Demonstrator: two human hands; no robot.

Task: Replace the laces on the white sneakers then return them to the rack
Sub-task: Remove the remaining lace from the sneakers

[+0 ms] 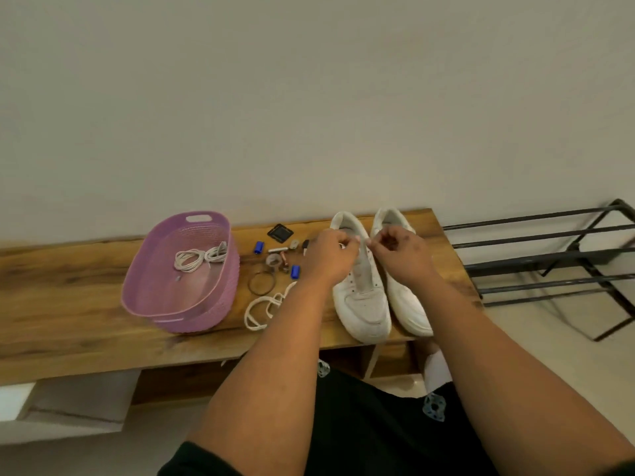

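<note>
Because the pair of white leather sneakers (378, 280) sits toes toward you on the wooden bench (68, 286), your left hand (328, 254) and right hand (398, 249) meet above the left shoe's eyelets; curled fingers seemingly pinch lace; empty black metal rack (549, 262) waits rightward.

Both hands cover the left sneaker's (360, 290) upper eyelets; small bits (280, 255) left of the left hand (330, 255) are too tiny to identify
</note>
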